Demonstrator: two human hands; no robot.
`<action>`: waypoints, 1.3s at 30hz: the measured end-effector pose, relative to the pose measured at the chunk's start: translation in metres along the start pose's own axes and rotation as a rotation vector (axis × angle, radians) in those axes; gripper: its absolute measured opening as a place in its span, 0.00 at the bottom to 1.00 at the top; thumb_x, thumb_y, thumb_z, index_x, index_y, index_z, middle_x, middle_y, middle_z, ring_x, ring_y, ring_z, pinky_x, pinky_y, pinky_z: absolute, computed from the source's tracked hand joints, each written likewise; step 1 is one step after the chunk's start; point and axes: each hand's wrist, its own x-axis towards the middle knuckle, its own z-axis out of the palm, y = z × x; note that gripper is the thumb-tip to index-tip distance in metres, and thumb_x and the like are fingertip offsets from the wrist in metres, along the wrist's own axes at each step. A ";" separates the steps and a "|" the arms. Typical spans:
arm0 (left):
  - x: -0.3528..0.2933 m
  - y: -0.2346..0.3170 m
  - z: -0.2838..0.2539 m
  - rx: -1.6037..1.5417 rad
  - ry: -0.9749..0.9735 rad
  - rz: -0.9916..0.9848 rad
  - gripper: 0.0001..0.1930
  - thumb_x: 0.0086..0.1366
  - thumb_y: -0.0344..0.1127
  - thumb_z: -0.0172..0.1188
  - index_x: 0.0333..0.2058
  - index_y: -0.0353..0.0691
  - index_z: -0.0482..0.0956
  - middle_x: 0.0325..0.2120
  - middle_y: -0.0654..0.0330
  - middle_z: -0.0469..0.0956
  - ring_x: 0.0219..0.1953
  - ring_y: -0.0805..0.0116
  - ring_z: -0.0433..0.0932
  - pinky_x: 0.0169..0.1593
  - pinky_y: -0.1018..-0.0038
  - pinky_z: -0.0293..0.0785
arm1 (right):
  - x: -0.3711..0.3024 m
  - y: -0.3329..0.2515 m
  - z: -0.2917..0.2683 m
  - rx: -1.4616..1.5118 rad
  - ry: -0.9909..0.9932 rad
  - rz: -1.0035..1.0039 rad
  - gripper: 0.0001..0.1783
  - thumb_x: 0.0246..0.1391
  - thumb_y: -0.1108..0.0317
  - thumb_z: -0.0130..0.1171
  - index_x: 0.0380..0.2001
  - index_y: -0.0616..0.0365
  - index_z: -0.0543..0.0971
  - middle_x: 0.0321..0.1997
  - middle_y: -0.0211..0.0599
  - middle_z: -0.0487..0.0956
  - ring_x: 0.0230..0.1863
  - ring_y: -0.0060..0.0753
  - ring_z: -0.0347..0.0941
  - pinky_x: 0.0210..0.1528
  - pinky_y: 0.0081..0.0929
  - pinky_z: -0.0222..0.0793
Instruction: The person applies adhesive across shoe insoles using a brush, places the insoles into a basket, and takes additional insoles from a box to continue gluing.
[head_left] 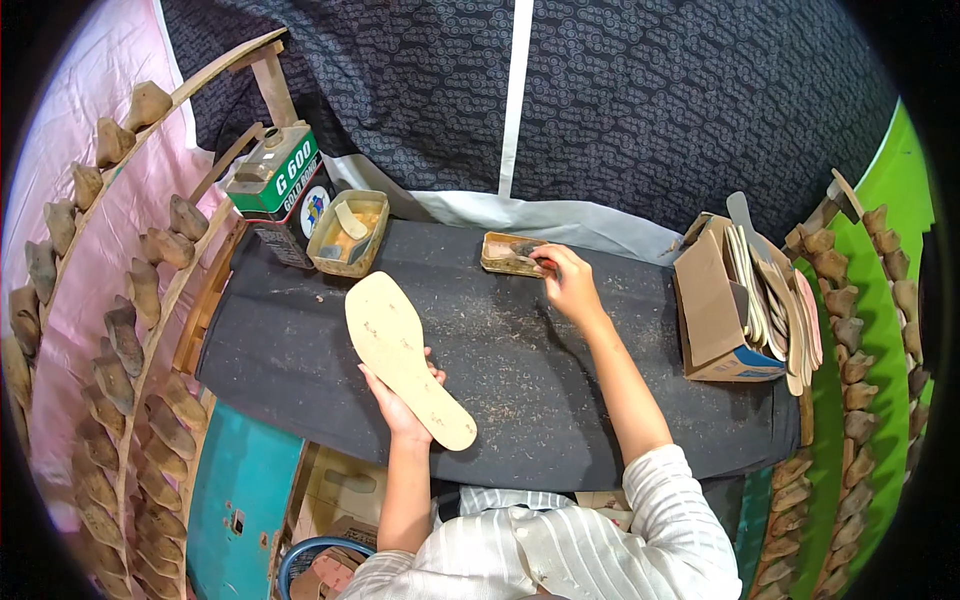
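My left hand (396, 408) holds a pale tan shoe insole (398, 350) from below, its fingers around the narrower part. The insole slants over the table, wide end up and to the left, with small dark marks on its face. Farther off, my right hand (568, 288) pinches a small dark tool (527, 248). That tool's tip reaches into a small, shallow tan box (494, 266) near the table's far edge. Its exact kind is hard to make out.
A green and black metal can (285, 190) and a yellowish tray (345, 268) with pieces inside stand at far left. At right, a cardboard box (708, 305) is packed with soles. Dark cloth (480, 400) with scraps covers the table. Shoe lasts (123, 340) line racks on both sides.
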 end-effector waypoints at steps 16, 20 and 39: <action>-0.033 0.000 -0.004 0.090 -0.063 0.005 0.42 0.62 0.71 0.26 0.54 0.38 0.64 0.39 0.52 0.74 0.29 0.66 0.73 0.34 0.68 0.74 | -0.025 -0.014 -0.013 -0.351 0.001 0.082 0.27 0.41 0.75 0.58 0.49 0.48 0.71 0.54 0.43 0.67 0.58 0.50 0.58 0.60 0.41 0.55; -0.045 -0.006 0.000 0.145 -0.099 -0.045 0.43 0.61 0.71 0.25 0.55 0.36 0.63 0.42 0.50 0.74 0.31 0.65 0.74 0.36 0.68 0.75 | -0.041 -0.071 -0.014 -0.007 0.170 0.044 0.18 0.45 0.75 0.56 0.43 0.57 0.74 0.44 0.41 0.74 0.46 0.40 0.69 0.49 0.34 0.67; -0.230 -0.062 -0.031 0.506 -0.098 -0.036 0.22 0.64 0.35 0.55 0.54 0.35 0.62 0.41 0.58 0.75 0.42 0.73 0.75 0.47 0.76 0.71 | -0.170 -0.182 -0.022 0.950 -0.399 0.634 0.15 0.50 0.64 0.63 0.38 0.64 0.78 0.28 0.26 0.78 0.26 0.13 0.65 0.29 0.14 0.60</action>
